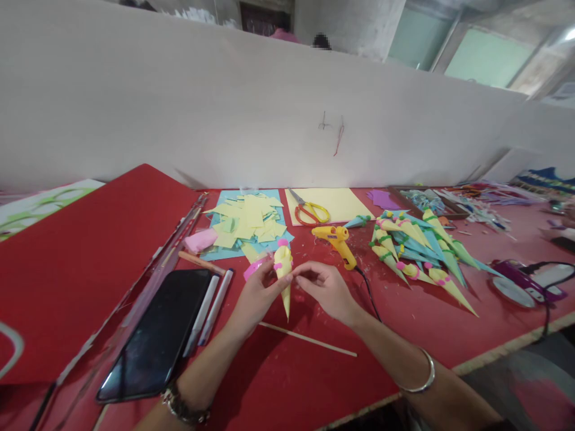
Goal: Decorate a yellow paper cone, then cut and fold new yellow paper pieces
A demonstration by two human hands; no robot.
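Observation:
My left hand [258, 296] holds a yellow paper cone [284, 278], point down, between thumb and fingers. Pink trim and a pink ball decorate the cone's top. The thumb and forefinger of my right hand [326, 290] are pinched together at the cone's right side; anything between them is too small to make out. Behind my left fingers is a pink roll [256, 266]. A yellow glue gun [336, 241] lies beyond my right hand, its cord trailing toward my right forearm. One thin stick [309, 339] rests on the red table below the cone.
Cut paper pieces [251, 218] are heaped at the back, beside scissors [309, 209] on a yellow sheet [345, 200]. Several finished cones [413, 242] lie to the right. A black phone [157, 332] and two markers [215, 308] are at left. A purple device [530, 281] sits far right.

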